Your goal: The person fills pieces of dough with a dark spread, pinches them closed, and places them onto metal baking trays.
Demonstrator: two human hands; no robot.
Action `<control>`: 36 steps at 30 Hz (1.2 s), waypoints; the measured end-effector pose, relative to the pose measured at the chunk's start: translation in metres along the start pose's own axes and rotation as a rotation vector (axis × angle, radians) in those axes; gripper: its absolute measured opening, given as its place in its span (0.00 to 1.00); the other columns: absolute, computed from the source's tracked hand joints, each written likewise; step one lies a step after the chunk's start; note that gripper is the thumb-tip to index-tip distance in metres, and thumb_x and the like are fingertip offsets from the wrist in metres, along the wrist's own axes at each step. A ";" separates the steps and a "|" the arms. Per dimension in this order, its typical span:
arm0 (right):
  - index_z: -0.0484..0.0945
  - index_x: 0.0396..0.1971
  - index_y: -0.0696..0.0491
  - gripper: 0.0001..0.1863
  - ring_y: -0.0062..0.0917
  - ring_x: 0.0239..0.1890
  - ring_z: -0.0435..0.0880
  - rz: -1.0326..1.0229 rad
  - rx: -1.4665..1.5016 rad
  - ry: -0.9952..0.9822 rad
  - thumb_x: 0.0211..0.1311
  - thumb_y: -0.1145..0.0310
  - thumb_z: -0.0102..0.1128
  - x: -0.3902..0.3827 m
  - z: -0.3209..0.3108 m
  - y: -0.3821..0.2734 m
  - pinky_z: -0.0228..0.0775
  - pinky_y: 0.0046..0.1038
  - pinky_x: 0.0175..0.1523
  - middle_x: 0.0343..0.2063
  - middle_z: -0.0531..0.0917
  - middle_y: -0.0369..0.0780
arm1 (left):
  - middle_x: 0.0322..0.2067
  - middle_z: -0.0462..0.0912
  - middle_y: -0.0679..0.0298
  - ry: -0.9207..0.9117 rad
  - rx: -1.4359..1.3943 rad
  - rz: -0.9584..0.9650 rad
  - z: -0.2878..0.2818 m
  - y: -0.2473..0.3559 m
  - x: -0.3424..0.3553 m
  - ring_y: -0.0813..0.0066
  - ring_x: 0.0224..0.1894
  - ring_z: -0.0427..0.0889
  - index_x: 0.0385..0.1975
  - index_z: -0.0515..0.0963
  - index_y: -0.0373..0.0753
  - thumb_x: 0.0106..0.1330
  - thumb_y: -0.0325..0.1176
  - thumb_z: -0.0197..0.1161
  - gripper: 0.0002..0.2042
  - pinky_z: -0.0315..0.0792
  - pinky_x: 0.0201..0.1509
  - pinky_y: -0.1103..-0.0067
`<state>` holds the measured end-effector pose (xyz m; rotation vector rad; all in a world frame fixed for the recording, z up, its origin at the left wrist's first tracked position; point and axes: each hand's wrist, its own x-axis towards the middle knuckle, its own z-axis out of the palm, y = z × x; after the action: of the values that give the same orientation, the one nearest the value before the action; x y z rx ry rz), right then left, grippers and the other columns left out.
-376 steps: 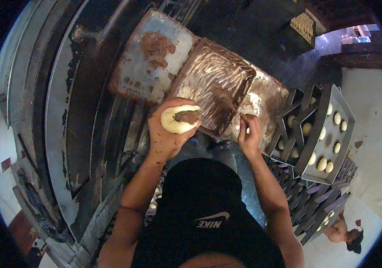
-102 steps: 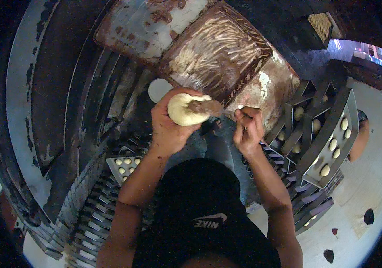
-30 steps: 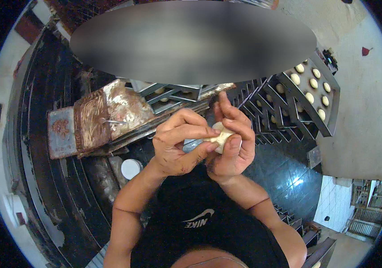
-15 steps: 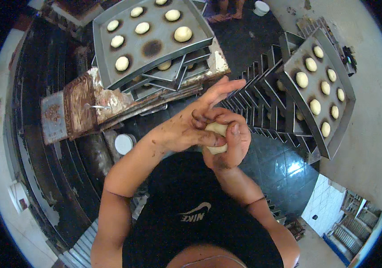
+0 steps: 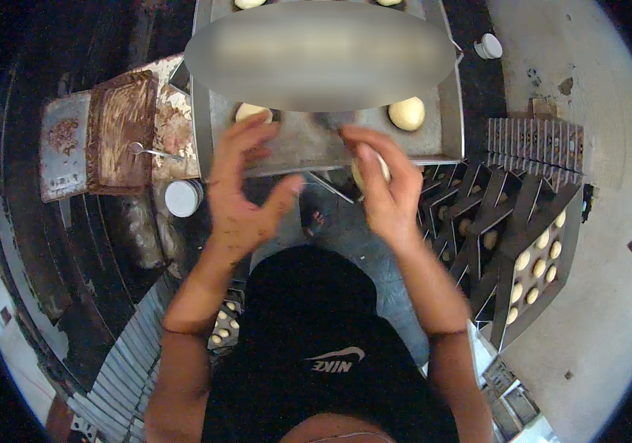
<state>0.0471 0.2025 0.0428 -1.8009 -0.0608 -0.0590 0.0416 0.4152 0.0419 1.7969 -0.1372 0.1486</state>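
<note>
My right hand [image 5: 393, 193] is curled around a pale dough ball [image 5: 372, 174] just over the near edge of a metal baking tray [image 5: 301, 151]. The ball shows partly between thumb and fingers. To its left, my left hand [image 5: 244, 188] is empty, its thumb and fingers spread apart. Beyond the left fingertips a dough ball [image 5: 254, 112] rests on the tray, partly covered by them. Another dough ball [image 5: 407, 114] sits at the tray's right side. A blurred grey oval hides the middle of the tray.
Stacked trays [image 5: 471, 214] stand to my right, the outermost tray [image 5: 526, 314] holding several dough balls. On the left are a brown-stained board [image 5: 120, 133], a metal utensil [image 5: 157, 153] and a white-lidded container [image 5: 183, 198]. A white bucket [image 5: 489, 46] stands at far right.
My hands have come apart and the dough ball, pressed between them before, is now in the right hand. The view has turned, bringing the tray straight ahead of me.
</note>
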 end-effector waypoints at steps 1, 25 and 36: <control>0.81 0.52 0.63 0.17 0.39 0.55 0.85 -0.156 -0.215 -0.155 0.73 0.66 0.57 0.034 0.006 0.008 0.76 0.37 0.62 0.53 0.84 0.49 | 0.62 0.75 0.53 0.042 0.033 -0.003 -0.014 -0.011 0.007 0.60 0.61 0.77 0.59 0.75 0.37 0.57 0.33 0.76 0.29 0.73 0.63 0.67; 0.75 0.47 0.56 0.24 0.34 0.39 0.87 -0.030 -0.259 0.388 0.53 0.74 0.78 0.042 -0.018 0.008 0.79 0.35 0.45 0.33 0.84 0.43 | 0.46 0.82 0.52 0.196 -0.252 0.118 0.043 0.022 0.023 0.58 0.50 0.82 0.49 0.80 0.32 0.66 0.34 0.67 0.15 0.74 0.58 0.70; 0.78 0.30 0.58 0.23 0.27 0.24 0.76 0.581 1.060 0.200 0.77 0.53 0.51 -0.125 0.041 -0.033 0.67 0.29 0.31 0.22 0.79 0.38 | 0.27 0.82 0.64 -0.150 -0.407 -0.088 0.021 0.016 -0.107 0.71 0.30 0.82 0.32 0.79 0.35 0.63 0.39 0.73 0.14 0.76 0.35 0.74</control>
<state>-0.0793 0.2490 0.0566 -0.6955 0.4905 0.1811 -0.0660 0.3924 0.0333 1.4033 -0.1814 -0.0742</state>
